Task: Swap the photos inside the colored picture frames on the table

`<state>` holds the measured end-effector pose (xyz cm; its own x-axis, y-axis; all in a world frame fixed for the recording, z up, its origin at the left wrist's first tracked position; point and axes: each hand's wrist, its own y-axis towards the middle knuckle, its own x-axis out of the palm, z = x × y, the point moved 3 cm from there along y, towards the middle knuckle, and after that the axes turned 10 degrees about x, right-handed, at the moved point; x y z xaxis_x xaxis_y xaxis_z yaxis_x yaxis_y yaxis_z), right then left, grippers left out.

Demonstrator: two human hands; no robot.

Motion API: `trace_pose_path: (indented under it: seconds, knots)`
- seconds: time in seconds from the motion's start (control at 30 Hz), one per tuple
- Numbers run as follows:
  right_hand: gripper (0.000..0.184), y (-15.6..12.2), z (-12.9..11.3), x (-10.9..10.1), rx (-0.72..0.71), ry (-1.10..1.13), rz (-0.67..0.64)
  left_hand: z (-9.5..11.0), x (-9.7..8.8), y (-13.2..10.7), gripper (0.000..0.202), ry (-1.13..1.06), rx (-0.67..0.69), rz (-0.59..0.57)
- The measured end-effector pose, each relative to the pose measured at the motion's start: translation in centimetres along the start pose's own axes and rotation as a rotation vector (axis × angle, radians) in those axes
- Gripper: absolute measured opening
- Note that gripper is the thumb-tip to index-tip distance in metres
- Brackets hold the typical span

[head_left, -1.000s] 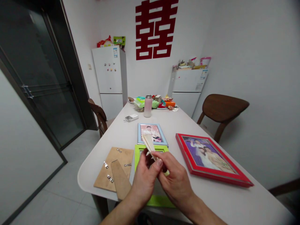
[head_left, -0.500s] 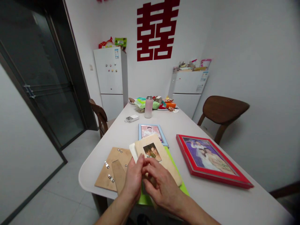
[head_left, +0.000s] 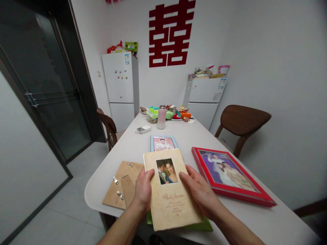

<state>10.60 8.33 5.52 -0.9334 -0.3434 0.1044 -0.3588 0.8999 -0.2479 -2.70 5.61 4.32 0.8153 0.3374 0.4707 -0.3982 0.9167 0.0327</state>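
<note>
I hold a beige card insert (head_left: 170, 200) with a small printed photo of a couple, flat and facing up. My left hand (head_left: 143, 189) grips its left edge, thumb on top. My right hand (head_left: 201, 194) grips its right edge, fingers wrapped round. The card hovers over a lime green frame (head_left: 201, 225), which is mostly hidden beneath it. A brown frame backing board (head_left: 122, 183) with metal clips and a stand lies on the white table (head_left: 133, 146) left of my left hand.
A red framed photo (head_left: 230, 175) lies right of my hands. A light blue framed photo (head_left: 162, 143) lies behind the card. Farther back stand a pink bottle (head_left: 161, 116), a small silver device (head_left: 143, 129) and a pile of snacks (head_left: 168, 112). Wooden chairs (head_left: 242, 122) flank the table.
The card went from edge-on and pinched between both hands to flat and face up. My hands slid apart to its left and right edges, and it now covers the green frame.
</note>
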Motion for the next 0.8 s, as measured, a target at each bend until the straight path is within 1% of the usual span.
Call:
trace_pose_path:
  seconds: [0.1, 0.23, 0.33, 0.4, 0.5, 0.67, 0.73, 0.8]
  knots:
    - [0.033, 0.2, 0.5, -0.5, 0.08, 0.041, -0.015, -0.4, -0.6, 0.9, 0.029, 0.133, 0.032, -0.076]
    - [0.034, 1.2, 1.6, -3.0, 0.187, 0.011, 0.062, -0.8, -2.5, 1.9, 0.039, 0.34, 0.146, -0.124]
    - [0.037, 1.9, 2.4, -4.3, 0.221, -0.01, 0.096, -1.2, -3.6, 1.7, 0.041, 0.499, 0.203, -0.182]
    - [0.038, 2.3, 2.7, -4.3, 0.215, -0.042, 0.104, -1.6, -3.8, 1.1, 0.041, 0.6, 0.203, -0.229]
    - [0.036, 3.0, 2.7, -3.5, 0.191, -0.091, 0.121, -2.2, -3.7, 0.0, 0.048, 0.722, 0.214, -0.263]
    - [0.037, 4.3, 3.2, -2.1, 0.152, -0.175, 0.101, -3.0, -3.6, -0.9, 0.056, 1.015, 0.345, -0.398]
    - [0.037, 4.8, 3.5, -2.1, 0.116, -0.265, 0.112, -3.3, -3.7, -1.1, 0.056, 1.105, 0.382, -0.444]
    - [0.036, 5.0, 3.5, -2.4, 0.053, -0.438, 0.153, -3.4, -3.7, -1.1, 0.055, 1.173, 0.399, -0.483]
